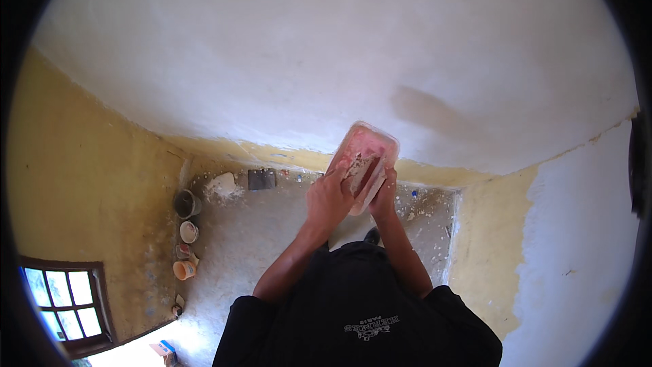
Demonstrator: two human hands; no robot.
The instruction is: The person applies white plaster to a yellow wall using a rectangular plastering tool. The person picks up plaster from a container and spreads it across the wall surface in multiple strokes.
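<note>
In front of my chest I hold a pink, rounded rectangular plastic piece (pixel 367 139), streaked with pale plaster and with a darker reddish strip along its middle. My left hand (pixel 331 197) is closed on its left part, the fingers reaching onto the plaster-smeared middle; whether they also grip a smaller tool there, I cannot tell. My right hand (pixel 384 194) grips the piece along its right edge, partly hidden behind it. A white-coated wall (pixel 305 47) rises beyond, with a yellow band (pixel 435 171) low along it.
Along the left yellow wall (pixel 102 163) stand several buckets (pixel 185 204) (pixel 183 269). A dark slab (pixel 261 179) and a white pile (pixel 224 185) lie on the speckled floor (pixel 244 224). A window (pixel 64 299) is at lower left; a patchy white-and-yellow wall (pixel 557 245) is at right.
</note>
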